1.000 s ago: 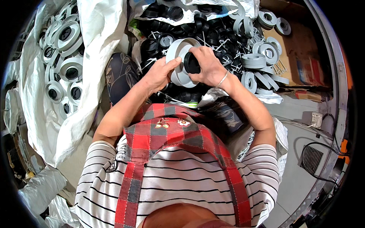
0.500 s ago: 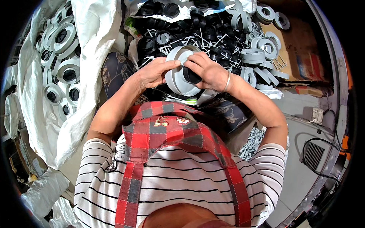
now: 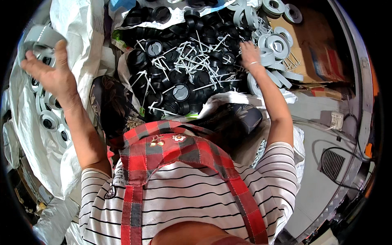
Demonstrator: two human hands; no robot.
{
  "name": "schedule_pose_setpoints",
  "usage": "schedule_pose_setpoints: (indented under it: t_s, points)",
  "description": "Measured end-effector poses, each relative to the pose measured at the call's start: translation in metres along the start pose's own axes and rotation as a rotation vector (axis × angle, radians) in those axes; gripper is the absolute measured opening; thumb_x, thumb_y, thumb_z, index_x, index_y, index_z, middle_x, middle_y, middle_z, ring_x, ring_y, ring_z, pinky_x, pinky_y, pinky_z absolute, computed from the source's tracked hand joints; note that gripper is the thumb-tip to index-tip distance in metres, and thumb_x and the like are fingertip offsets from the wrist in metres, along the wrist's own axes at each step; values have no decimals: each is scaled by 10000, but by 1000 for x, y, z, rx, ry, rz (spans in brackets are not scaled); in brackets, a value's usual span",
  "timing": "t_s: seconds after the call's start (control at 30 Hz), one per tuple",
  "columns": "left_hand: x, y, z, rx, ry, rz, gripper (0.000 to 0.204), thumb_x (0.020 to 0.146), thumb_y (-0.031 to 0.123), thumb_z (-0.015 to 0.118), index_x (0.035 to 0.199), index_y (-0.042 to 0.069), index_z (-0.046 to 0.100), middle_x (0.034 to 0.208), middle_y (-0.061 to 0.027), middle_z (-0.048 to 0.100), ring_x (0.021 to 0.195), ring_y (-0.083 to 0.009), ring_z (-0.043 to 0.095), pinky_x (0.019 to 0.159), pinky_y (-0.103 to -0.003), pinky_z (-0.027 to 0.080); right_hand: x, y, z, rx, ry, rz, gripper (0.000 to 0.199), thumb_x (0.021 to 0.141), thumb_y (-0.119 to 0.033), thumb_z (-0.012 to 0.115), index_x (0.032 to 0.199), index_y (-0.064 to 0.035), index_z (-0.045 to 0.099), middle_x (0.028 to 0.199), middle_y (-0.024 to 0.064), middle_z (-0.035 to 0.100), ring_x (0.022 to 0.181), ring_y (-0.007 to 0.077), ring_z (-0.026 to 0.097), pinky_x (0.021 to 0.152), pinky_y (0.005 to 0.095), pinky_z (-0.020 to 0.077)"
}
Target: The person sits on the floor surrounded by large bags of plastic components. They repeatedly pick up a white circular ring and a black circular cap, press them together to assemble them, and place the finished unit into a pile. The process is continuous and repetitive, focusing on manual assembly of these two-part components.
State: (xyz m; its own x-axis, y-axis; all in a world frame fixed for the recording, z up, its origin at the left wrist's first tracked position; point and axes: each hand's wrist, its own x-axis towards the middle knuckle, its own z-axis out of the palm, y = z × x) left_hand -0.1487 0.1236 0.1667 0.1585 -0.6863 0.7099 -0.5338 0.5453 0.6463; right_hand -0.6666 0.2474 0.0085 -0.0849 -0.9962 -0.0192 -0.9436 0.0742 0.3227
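On the left, my left hand [image 3: 53, 77] is raised over the white sack, its fingers spread and the palm holding nothing. Just beyond its fingertips is a grey plastic ring-shaped part [image 3: 48, 36], slightly blurred; whether it is in the air or resting on the pile is hard to tell. My right hand [image 3: 250, 55] reaches out to the far right, fingers stretched and a bit blurred, beside a grey ring [image 3: 267, 57]. Black round plastic caps [image 3: 177, 75] lie heaped between my hands, with thin white plastic sticks [image 3: 196, 55] scattered on top.
A white sack [image 3: 77, 24] on the left holds several grey rings with black centres [image 3: 49, 121]. More grey rings [image 3: 277, 45] are piled at the right by a cardboard sheet [image 3: 314, 53]. A grey panel with a vent [image 3: 332, 165] and a black cable stands at the right.
My hands have parted: the left swung out to the left sack and opened, the right moved to the grey rings. The grey part with the black cap is no longer between them.
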Motion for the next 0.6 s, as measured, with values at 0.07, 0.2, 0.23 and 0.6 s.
schedule_pose_setpoints:
  t_s: [0.07, 0.2, 0.23, 0.6]
  points:
    - [-12, 21, 14, -264, 10, 9, 792, 814, 217, 699, 1362, -99, 221, 1406, -219, 308, 1325, -269, 282, 1105, -376, 190, -9, 48, 58, -240, -82, 50, 415, 832, -98, 502, 1245, -98, 462, 1323, 91, 450, 1285, 259, 356, 1025, 540, 252]
    - [-66, 23, 47, -261, -393, -194, 568, 789, 188, 697, 1274, -9, 476, 1271, -146, 524, 1203, -221, 469, 1033, -340, 331, -23, 85, 106, -351, -495, 128, 352, 878, -221, 458, 1215, -161, 540, 1167, 9, 599, 1159, 179, 476, 876, 418, 350]
    - [-79, 27, 53, -224, -531, -223, 574, 778, 199, 698, 1276, 10, 484, 1269, -145, 530, 1190, -218, 485, 1017, -336, 353, -21, 69, 80, -444, -608, -53, 255, 843, -194, 505, 1057, -114, 619, 1051, 31, 638, 1093, 218, 498, 857, 392, 364]
    - [-193, 58, 130, -206, -1333, 502, 758, 582, 97, 770, 1260, 22, 438, 1065, -133, 566, 1130, -310, 479, 1073, -495, 240, -51, -96, -93, 764, -152, -781, 353, 693, -193, 710, 983, -32, 588, 1065, 139, 582, 1008, 296, 539, 839, 397, 444]
